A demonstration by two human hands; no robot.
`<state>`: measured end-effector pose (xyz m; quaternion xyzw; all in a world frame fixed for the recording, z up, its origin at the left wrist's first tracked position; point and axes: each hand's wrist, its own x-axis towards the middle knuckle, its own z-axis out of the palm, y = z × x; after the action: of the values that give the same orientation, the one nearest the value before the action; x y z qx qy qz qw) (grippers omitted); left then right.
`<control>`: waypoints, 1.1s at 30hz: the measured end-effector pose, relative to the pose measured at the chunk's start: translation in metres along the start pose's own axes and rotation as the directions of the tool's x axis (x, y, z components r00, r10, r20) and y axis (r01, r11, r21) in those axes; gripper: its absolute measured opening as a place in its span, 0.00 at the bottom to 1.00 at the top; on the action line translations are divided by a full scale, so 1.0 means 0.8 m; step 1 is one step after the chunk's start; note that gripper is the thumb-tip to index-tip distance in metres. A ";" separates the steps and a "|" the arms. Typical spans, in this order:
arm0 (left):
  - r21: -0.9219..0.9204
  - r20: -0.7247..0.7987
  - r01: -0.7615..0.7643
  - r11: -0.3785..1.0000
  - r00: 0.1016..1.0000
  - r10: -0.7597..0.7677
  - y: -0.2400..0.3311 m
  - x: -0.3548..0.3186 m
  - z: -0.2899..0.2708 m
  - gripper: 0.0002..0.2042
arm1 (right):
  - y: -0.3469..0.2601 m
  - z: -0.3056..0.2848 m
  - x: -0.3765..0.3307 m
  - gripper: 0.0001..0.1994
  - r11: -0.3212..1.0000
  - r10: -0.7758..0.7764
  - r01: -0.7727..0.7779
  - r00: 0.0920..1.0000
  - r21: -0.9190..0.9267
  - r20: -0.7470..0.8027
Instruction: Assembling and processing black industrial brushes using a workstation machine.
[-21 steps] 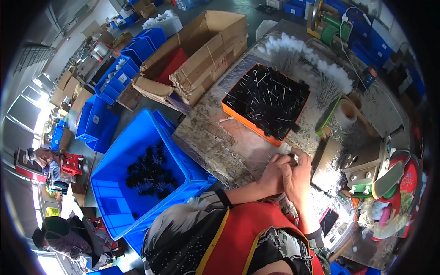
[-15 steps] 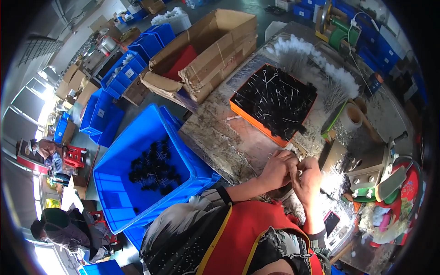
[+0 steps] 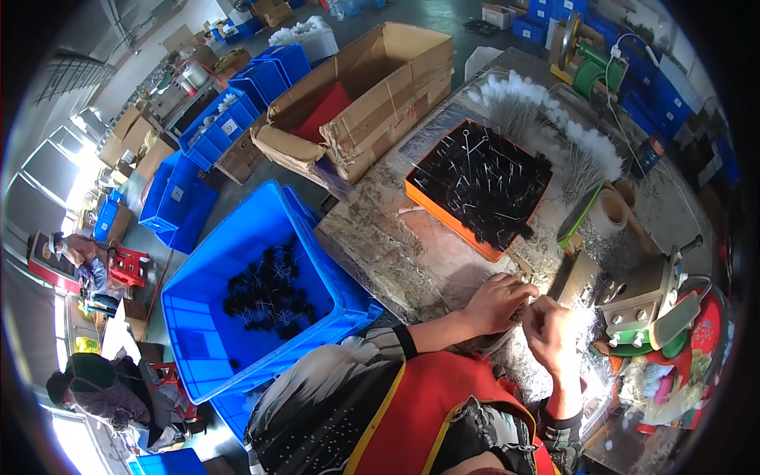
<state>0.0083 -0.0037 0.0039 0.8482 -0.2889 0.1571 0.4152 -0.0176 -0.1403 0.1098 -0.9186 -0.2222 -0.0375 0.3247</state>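
From the head view, your left hand (image 3: 497,303) and right hand (image 3: 549,332) met over the worktable (image 3: 412,253), fingers curled and pinched on a small metal part (image 3: 529,305) between them; what exactly it was, I could not tell. Just beyond your hands sat the orange tray (image 3: 483,184) of dark pieces. To your left, beside the table, stood the big blue bin (image 3: 261,293) holding black parts.

Bare worktop (image 3: 443,245) left of hands open; orange tray (image 3: 443,214) ahead, metal fixture (image 3: 645,297) right block
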 end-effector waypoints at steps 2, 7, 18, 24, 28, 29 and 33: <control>-0.009 0.003 0.004 1.000 1.000 -0.004 -0.001 0.000 -0.005 0.26 | -0.004 -0.014 -0.007 0.06 0.998 0.043 -0.040 0.997 0.053 -0.063; -0.052 -0.008 0.103 0.993 0.995 -0.103 -0.010 0.012 -0.019 0.17 | -0.001 -0.042 -0.017 0.09 0.992 -0.082 0.121 0.863 0.047 -0.498; -0.045 0.071 0.123 0.991 0.990 -0.119 0.008 0.007 -0.018 0.35 | 0.041 0.043 0.015 0.07 0.980 0.180 -0.185 0.981 -0.068 -0.073; -0.057 0.087 0.130 0.990 0.988 -0.125 0.004 0.008 -0.014 0.29 | 0.041 0.040 0.014 0.07 0.941 0.323 -0.295 0.928 0.165 -0.186; -0.094 -0.002 0.075 0.993 0.997 -0.076 -0.004 0.000 0.001 0.20 | -0.006 0.043 0.031 0.11 0.995 0.030 -0.002 0.956 0.096 -0.292; -0.088 0.066 0.145 0.986 0.988 -0.139 0.005 0.004 -0.014 0.16 | -0.007 0.056 0.033 0.15 0.998 0.051 -0.045 0.981 0.036 -0.188; -0.187 -0.050 0.107 0.976 0.992 -0.118 -0.027 -0.012 -0.003 0.14 | 0.010 0.086 0.045 0.20 0.984 -0.110 0.097 0.991 -0.148 -0.082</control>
<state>0.0146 0.0121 -0.0128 0.8160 -0.2409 0.1316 0.5088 0.0134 -0.0898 0.0585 -0.9242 -0.2515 -0.1112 0.2650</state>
